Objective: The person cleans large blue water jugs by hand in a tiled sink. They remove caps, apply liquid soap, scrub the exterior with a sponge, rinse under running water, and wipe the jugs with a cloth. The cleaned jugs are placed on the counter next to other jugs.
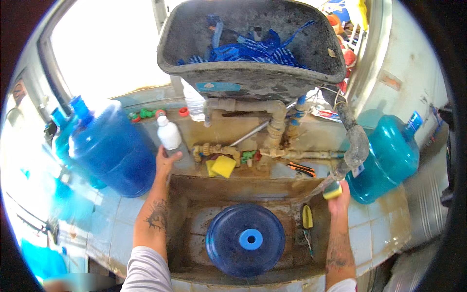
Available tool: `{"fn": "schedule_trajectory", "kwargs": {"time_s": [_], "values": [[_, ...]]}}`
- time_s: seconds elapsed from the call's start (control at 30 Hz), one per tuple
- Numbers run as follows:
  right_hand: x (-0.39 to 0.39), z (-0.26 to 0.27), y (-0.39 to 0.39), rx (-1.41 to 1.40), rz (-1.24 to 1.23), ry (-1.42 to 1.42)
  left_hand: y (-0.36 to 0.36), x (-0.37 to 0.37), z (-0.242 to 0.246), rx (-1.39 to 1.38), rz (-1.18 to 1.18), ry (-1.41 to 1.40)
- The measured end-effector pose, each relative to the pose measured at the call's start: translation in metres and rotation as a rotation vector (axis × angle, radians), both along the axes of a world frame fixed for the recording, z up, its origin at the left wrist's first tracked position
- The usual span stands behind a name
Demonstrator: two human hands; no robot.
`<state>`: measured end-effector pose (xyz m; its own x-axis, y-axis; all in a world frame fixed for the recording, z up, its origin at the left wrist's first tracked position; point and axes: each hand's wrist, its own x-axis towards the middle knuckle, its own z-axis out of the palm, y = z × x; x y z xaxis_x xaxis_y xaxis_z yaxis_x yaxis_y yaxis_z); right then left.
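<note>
A white plastic bottle stands on the ledge behind the sink, and my left hand has its fingers at the bottle's base; how firmly they close on it is unclear. My right hand grips a yellow and green sponge below the grey pipe, over the sink's right edge. A large blue water jug with a light blue cap sits upright in the tiled sink. Right of the jug lie a yellow scrub brush and a toothbrush. Yellow sponges rest on the ledge.
Blue water jugs stand at left, a teal jug leans at right. A grey tub holding blue strips hangs over the ledge. Pipes and a valve run behind the sink. Orange and black cutters lie on the ledge.
</note>
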<state>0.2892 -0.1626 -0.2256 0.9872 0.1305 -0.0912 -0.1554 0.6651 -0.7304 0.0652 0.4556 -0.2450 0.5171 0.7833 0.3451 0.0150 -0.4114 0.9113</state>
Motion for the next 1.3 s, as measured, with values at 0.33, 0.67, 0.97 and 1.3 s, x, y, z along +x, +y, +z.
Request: {"fn": "schedule_trajectory", "kwargs": {"time_s": [0.33,0.67,0.97,1.3], "values": [[-0.174,0.001,-0.012,0.483,0.212,0.342,-0.056,0.015,0.019,0.199,0.053,-0.054],[-0.203,0.062,0.045,0.436,0.433,0.420,-0.294,-0.044,0.206,1.575,-0.361,0.222],[-0.181,0.016,0.028,0.315,0.551,0.413,-0.387,-0.042,0.256,1.941,-0.276,0.374],[-0.181,0.029,0.022,0.513,0.856,0.312,-0.415,-0.041,0.274,2.065,-0.225,0.388]]}}
